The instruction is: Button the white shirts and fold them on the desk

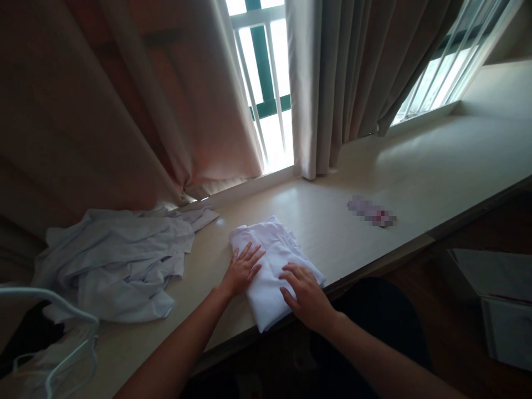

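Observation:
A folded white cloth (270, 288), perhaps a garment, lies on the pale ledge (332, 249), its near corner reaching the front edge. My left hand (243, 269) rests on its left side with the fingers spread. Over the right side is my right hand (305, 291), fingers apart and slightly bent, touching or just above the fabric. Neither hand grips anything. To the left, a crumpled heap of white cloth (124, 266) is spread out on the same ledge.
Curtains (316, 83) hang along the barred window (270, 83) behind the ledge. A small blurred-out item (372, 211) lies to the right. Bent white metal tubing (62, 296) stands at lower left. Pale box-like objects (505, 310) are at lower right, below the ledge.

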Action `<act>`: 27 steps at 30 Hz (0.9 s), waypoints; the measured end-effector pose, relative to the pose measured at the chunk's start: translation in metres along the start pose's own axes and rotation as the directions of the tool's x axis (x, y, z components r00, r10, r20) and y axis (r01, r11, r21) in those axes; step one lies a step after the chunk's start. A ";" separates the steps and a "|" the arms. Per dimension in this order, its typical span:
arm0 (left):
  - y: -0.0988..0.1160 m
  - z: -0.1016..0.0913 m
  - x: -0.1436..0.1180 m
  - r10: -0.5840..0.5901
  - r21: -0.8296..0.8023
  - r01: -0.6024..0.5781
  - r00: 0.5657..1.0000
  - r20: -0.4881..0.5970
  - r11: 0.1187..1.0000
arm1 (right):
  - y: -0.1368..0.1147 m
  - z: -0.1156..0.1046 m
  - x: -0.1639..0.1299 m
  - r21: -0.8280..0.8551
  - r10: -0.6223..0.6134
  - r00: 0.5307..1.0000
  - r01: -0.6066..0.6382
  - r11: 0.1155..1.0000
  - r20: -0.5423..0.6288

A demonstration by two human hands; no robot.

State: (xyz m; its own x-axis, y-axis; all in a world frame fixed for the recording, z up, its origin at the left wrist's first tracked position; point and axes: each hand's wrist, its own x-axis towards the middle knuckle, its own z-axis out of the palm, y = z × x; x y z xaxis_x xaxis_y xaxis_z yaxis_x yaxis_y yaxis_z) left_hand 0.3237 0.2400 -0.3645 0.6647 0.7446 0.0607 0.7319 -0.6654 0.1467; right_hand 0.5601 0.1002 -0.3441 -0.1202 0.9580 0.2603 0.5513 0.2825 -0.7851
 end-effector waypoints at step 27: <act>-0.025 0.035 -0.003 -0.009 -0.132 0.013 1.000 0.028 0.991 | 0.097 0.049 0.020 -0.626 0.035 0.986 0.075 0.776 0.162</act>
State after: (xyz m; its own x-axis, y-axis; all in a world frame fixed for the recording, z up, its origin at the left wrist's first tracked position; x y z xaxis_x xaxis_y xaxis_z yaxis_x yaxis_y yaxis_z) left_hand 0.3086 0.2522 -0.4028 0.6622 0.7487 0.0314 0.7140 -0.6431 0.2770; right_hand 0.5703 0.1494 -0.4428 -0.2330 0.9626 0.1380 0.9358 0.2605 -0.2373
